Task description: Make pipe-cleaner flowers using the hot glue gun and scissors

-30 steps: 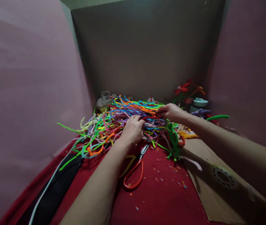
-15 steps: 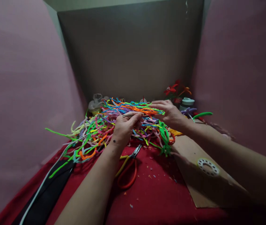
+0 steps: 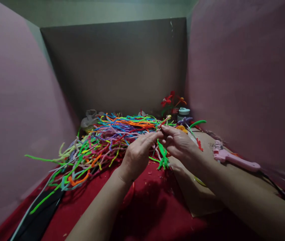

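Observation:
My left hand [image 3: 138, 152] is closed in a pinch, its fingertips meeting those of my right hand [image 3: 180, 142] over the table. Between the fingertips stands a thin stem with a red pipe-cleaner part and a pale yellow tip [image 3: 169, 117]. Its lower end is mostly hidden by the fingers. Just behind the hands lies a large heap of colored pipe cleaners [image 3: 129, 129]. Below the fingertips is a bundle of green pipe cleaners [image 3: 163, 155].
A pink glue gun [image 3: 238, 160] lies on the right, near the cardboard [image 3: 192, 197]. Red pipe-cleaner flowers [image 3: 167, 100] and a bottle with a pale lid [image 3: 183, 112] stand behind. A white cord [image 3: 32, 204] runs along the left. Red cloth [image 3: 155, 214] covers the table.
My right hand has come back from the heap to meet my left hand, and the red, yellow-tipped stem now shows. The view has turned right, bringing the glue gun into sight.

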A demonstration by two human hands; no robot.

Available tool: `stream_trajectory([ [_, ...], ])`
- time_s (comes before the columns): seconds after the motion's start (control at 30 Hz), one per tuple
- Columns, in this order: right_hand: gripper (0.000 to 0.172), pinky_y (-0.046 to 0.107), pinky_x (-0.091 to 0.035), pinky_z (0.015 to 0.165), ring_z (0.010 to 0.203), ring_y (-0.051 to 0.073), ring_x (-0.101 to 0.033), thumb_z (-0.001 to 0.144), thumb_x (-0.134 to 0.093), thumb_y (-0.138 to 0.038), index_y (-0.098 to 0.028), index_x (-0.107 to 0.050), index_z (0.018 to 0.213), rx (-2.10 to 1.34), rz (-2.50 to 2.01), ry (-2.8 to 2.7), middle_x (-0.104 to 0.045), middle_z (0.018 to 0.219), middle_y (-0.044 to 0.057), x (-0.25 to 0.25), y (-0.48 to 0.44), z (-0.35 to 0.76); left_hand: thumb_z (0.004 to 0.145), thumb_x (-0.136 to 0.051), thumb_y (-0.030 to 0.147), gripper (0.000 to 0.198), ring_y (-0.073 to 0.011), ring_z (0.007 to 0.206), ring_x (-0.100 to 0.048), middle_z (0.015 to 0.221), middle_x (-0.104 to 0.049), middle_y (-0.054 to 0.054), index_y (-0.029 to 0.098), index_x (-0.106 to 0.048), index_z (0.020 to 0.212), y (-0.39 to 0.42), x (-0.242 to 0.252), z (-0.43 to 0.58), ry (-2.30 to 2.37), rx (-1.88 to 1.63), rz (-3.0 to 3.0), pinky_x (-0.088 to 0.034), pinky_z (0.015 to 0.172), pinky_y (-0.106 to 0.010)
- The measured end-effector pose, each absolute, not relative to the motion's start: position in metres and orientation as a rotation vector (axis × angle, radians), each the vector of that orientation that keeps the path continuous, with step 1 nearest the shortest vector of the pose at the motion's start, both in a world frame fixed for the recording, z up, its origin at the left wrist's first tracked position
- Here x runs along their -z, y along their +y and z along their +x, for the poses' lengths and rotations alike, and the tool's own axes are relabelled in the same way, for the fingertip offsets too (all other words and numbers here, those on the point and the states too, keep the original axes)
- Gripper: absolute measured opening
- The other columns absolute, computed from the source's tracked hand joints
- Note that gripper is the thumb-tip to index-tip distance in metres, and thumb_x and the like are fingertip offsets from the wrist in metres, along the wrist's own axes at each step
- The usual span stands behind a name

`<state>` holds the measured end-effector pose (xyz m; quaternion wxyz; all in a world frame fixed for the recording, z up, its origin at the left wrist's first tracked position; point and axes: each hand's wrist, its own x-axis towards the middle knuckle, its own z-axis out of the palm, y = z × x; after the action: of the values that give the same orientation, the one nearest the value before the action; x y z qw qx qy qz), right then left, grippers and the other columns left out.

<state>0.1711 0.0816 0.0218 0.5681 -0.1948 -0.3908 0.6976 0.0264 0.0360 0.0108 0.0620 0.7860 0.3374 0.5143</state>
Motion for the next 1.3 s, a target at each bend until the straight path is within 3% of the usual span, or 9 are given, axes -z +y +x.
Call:
stream_trajectory([
  [0.13,0.012,0.018,-0.039,0.043,0.047,0.006,-0.049,0.065,-0.070,-0.020,-0.014,-0.061,0.068,-1.544,-0.439,-0.992,-0.059,0.061,-0.002,-0.016,0.086,0.177,0.082,-0.058,0.031,0.031,-0.0180,0.078,-0.068,0.094,-0.068,-0.008,0.017,-0.054,0.109,0.037,-0.016,0.034,0.993,-1.514,1.508,-0.054,0.075,-0.036],
  [0.23,0.015,0.017,-0.043,0.046,0.049,0.005,-0.053,0.061,-0.074,-0.022,-0.014,-0.064,0.069,-1.531,-0.419,-0.992,-0.063,0.062,-0.002,-0.010,0.084,0.175,0.074,-0.067,0.031,0.031,-0.0148,0.067,-0.065,0.082,-0.066,-0.006,0.013,-0.056,0.097,0.034,-0.018,0.042,0.892,-1.293,1.245,-0.053,0.066,-0.030],
  [0.33,0.018,0.016,-0.042,0.045,0.047,0.005,-0.053,0.059,-0.077,-0.023,-0.014,-0.065,0.069,-1.558,-0.423,-0.999,-0.064,0.060,-0.002,-0.006,0.081,0.172,0.074,-0.065,0.030,0.020,-0.0046,0.044,-0.048,0.061,-0.058,0.001,0.012,-0.058,0.080,0.031,-0.015,0.050,0.980,-1.258,1.248,-0.037,0.044,-0.016],
  [0.4,0.019,0.016,-0.039,0.041,0.045,0.005,-0.052,0.059,-0.078,-0.025,-0.014,-0.066,0.071,-1.544,-0.415,-0.986,-0.065,0.062,-0.001,-0.006,0.079,0.170,0.076,-0.063,0.031,0.020,-0.0017,0.037,-0.033,0.051,-0.049,0.006,0.013,-0.056,0.070,0.030,-0.013,0.055,1.061,-1.281,1.284,-0.023,0.038,-0.015],
  [0.53,0.020,0.015,-0.036,0.036,0.041,0.004,-0.049,0.062,-0.077,-0.028,-0.015,-0.067,0.073,-1.520,-0.355,-0.957,-0.065,0.061,-0.002,-0.004,0.076,0.170,0.076,-0.063,0.030,0.020,-0.0025,0.038,-0.028,0.047,-0.042,0.008,0.014,-0.057,0.065,0.030,-0.011,0.060,1.153,-1.321,1.355,-0.025,0.041,-0.016],
  [0.63,0.019,0.016,-0.040,0.038,0.042,0.006,-0.052,0.063,-0.076,-0.029,-0.016,-0.065,0.071,-1.537,-0.333,-0.942,-0.064,0.059,-0.003,-0.003,0.074,0.169,0.076,-0.062,0.028,0.013,-0.0049,0.045,-0.038,0.051,-0.049,0.006,0.015,-0.066,0.076,0.033,-0.007,0.061,1.162,-1.376,1.394,-0.034,0.048,-0.017],
  [0.83,0.016,0.015,-0.042,0.038,0.041,0.006,-0.052,0.067,-0.073,-0.026,-0.016,-0.060,0.068,-1.531,-0.365,-0.943,-0.063,0.057,-0.003,-0.005,0.072,0.170,0.078,-0.060,0.028,0.026,-0.0136,0.074,-0.059,0.076,-0.068,-0.002,0.018,-0.071,0.100,0.037,0.009,0.060,1.147,-1.489,1.573,-0.047,0.069,-0.024],
  [1.3,0.012,0.016,-0.038,0.033,0.037,0.007,-0.049,0.076,-0.063,-0.020,-0.015,-0.057,0.067,-1.690,-0.433,-0.898,-0.059,0.051,-0.002,-0.008,0.074,0.176,0.086,-0.050,0.014,0.025,-0.0164,0.092,-0.066,0.103,-0.071,-0.006,0.019,-0.066,0.104,0.033,0.025,0.054,1.282,-1.571,2.244,-0.051,0.081,-0.024],
])
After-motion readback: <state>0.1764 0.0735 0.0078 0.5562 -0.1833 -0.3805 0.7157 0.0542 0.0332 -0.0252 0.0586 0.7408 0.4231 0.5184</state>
